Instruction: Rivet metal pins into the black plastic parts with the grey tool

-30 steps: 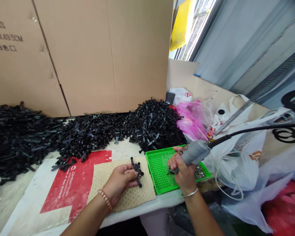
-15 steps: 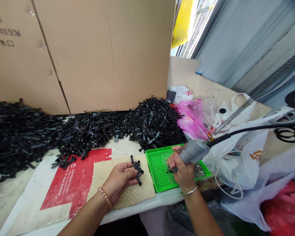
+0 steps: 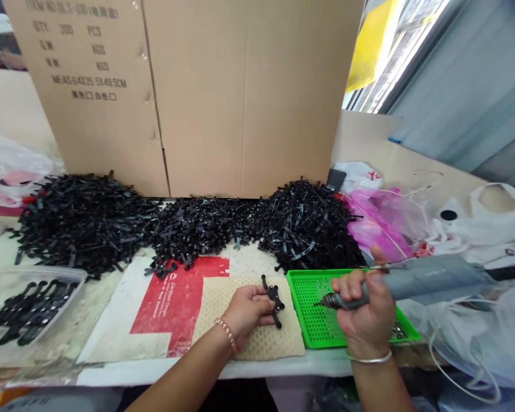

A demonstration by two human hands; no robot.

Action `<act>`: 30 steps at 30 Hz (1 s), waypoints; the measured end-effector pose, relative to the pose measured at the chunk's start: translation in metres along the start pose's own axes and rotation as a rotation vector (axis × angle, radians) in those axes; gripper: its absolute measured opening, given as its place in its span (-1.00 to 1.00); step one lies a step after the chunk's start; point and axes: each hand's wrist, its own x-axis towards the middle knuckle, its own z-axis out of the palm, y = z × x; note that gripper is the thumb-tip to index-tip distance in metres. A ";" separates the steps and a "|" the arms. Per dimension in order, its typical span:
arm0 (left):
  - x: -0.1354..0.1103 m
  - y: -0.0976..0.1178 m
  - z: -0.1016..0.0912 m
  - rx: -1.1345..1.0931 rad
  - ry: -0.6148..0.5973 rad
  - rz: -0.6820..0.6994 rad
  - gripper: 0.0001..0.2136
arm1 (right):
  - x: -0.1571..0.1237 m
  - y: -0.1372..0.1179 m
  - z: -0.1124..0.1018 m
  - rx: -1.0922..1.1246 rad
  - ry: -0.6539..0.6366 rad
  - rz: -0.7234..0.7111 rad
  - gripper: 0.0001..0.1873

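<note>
My left hand presses a small black plastic part down on a beige honeycomb mat near the table's front edge. My right hand grips a grey electric screwdriver lying almost level, its tip pointing left over a green perforated tray. The tip hangs a short way to the right of the black part, apart from it. Small silver screws lie in the tray's right end, partly hidden by my hand.
Big heaps of black plastic strips run along the back of the table before a tall cardboard sheet. A clear tub of finished black parts stands at the left. Plastic bags crowd the right. A red-and-white sheet lies under the mat.
The view has swung left, bringing the clear tub into sight. My right hand has lifted the screwdriver from a steep tilt over the screws to nearly level, tip toward the black part. My left hand stays put.
</note>
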 end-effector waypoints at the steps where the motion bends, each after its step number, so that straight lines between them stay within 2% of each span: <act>1: 0.000 0.000 0.000 -0.003 0.003 0.000 -0.81 | -0.001 0.000 0.010 0.040 -0.018 0.009 -0.64; 5: 0.001 -0.002 -0.001 -0.026 0.003 0.018 -0.81 | -0.010 0.016 0.041 0.123 -0.106 0.098 -0.67; 9: 0.002 -0.002 -0.001 -0.045 -0.027 0.029 -0.80 | -0.014 0.036 0.052 0.117 -0.118 0.149 -0.72; 30: 0.004 -0.005 -0.003 -0.040 -0.045 0.026 -0.79 | -0.016 0.049 0.050 0.113 -0.100 0.134 -0.71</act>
